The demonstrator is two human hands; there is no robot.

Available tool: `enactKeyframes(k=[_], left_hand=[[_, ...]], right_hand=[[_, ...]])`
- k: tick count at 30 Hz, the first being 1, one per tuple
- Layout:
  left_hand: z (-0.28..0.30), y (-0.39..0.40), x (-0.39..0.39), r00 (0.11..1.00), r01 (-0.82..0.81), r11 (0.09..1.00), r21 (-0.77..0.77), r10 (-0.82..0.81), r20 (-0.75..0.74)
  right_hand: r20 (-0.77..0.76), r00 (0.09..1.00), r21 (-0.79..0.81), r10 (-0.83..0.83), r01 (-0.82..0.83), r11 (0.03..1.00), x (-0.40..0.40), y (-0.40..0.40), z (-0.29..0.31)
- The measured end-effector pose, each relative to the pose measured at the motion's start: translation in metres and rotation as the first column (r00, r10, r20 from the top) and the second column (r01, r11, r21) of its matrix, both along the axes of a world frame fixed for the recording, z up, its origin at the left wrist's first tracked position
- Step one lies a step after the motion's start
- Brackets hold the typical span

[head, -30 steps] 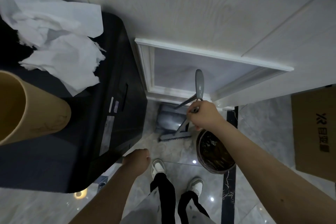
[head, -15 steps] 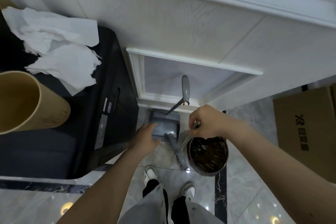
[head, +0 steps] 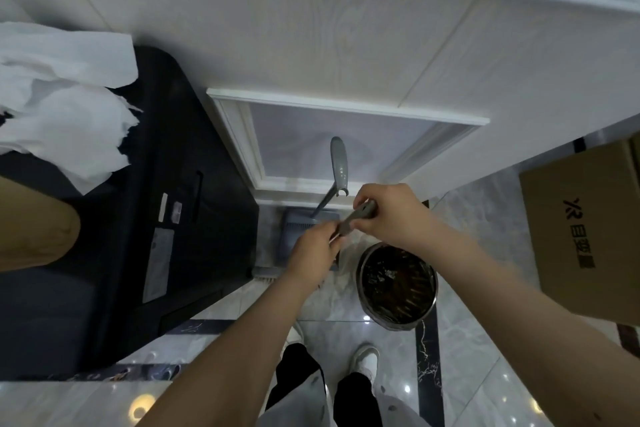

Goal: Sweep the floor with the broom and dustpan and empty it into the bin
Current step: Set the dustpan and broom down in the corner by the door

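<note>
Both fists, left hand (head: pixel 313 255) and right hand (head: pixel 388 215), wrapped round the broom handle (head: pixel 356 218) at frame centre, dustpan (head: pixel 304 236) beneath, risking knocking the bin (head: pixel 398 282) just right if swung wide.

The bin (head: pixel 397 284) stands on the floor (head: pixel 467 374): dustpan (head: pixel 304 229) just left of it, box (head: pixel 585 229) to its right, cabinet (head: pixel 166 204) farther left.
</note>
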State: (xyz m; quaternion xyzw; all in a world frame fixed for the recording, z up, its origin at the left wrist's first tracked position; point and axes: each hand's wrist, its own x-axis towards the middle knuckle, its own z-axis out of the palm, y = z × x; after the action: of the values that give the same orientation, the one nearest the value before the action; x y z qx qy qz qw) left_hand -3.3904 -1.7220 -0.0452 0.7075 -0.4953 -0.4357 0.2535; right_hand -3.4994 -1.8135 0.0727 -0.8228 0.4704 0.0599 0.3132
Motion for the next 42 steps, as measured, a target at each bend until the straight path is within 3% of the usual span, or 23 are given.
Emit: enactKeyframes(k=[4, 8, 14, 24, 35, 39, 42], left_hand=[[-0.016, -0.019, -0.004, 1.0, -0.016, 1.0, 0.02, 0.016, 0.02], [-0.032, -0.031, -0.005, 0.997, 0.015, 0.998, 0.068, -0.021, 0.081], [-0.047, -0.057, -0.006, 0.992, -0.061, 0.99, 0.131, 0.046, 0.116], [-0.061, -0.07, -0.014, 0.966, -0.235, 0.967, 0.097, 0.222, 0.13], [-0.051, -0.073, -0.02, 0.976, -0.154, 0.984, 0.085, 0.138, 0.167], [-0.051, -0.074, -0.024, 0.966, -0.242, 0.965, 0.098, 0.231, 0.114], [-0.053, -0.071, -0.026, 0.959, -0.253, 0.963, 0.089, 0.238, 0.155]], right_hand=[[0.139, 0.959, 0.135, -0.245, 0.227, 0.964, -0.004, 0.005, -0.021], [0.123, 0.927, 0.238, -0.356, 0.32, 0.917, -0.011, 0.001, -0.034], [0.06, 0.866, 0.338, -0.497, 0.451, 0.826, -0.045, -0.003, -0.055], [-0.026, 0.809, 0.411, -0.587, 0.544, 0.731, -0.096, 0.009, -0.085], [-0.133, 0.817, 0.413, -0.561, 0.56, 0.718, -0.126, 0.018, -0.091], [-0.132, 0.809, 0.415, -0.573, 0.57, 0.709, -0.133, 0.019, -0.087], [-0.131, 0.801, 0.413, -0.584, 0.579, 0.703, -0.142, 0.021, -0.083]])
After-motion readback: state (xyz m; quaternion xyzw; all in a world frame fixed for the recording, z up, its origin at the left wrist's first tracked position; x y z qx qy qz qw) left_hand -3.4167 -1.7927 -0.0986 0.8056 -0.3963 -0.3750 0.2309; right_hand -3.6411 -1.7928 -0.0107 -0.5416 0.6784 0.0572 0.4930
